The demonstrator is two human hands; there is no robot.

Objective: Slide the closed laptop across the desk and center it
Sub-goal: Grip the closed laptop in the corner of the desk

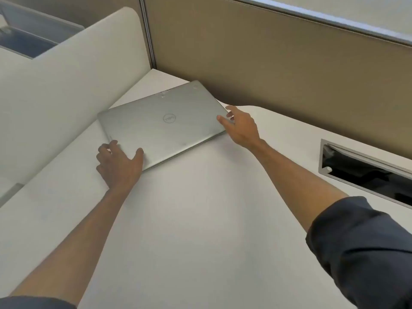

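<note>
Both hands are on the closed laptop [160, 124], one at each of its nearer corners. At the near-left corner, the left hand [119, 166] lies palm down with its thumb stretched along the front edge on top of the lid and its fingers curled over the left side edge, so it holds that corner between thumb and fingers. At the right corner, the right hand [242, 128] reaches in with its fingers spread fairly wide; the thumb tip rests on the lid close to the edge, while the other fingers go round the corner, where whether they press against the side cannot be told. Between the two hands the silver laptop lies flat on the white desk [200, 219], lid shut, a round logo on top, turned at an angle to the desk edge. Beyond the left hand a white divider [66, 85] rises just beside the laptop's left edge. Beyond the right hand a tan partition wall [278, 63] stands behind the laptop's far corner. Well to the right of the right hand a grey-framed cable slot [365, 172] is cut into the desk, dark inside. Both forearms are bare, with dark sleeves [367, 253] pushed up near the elbows.
</note>
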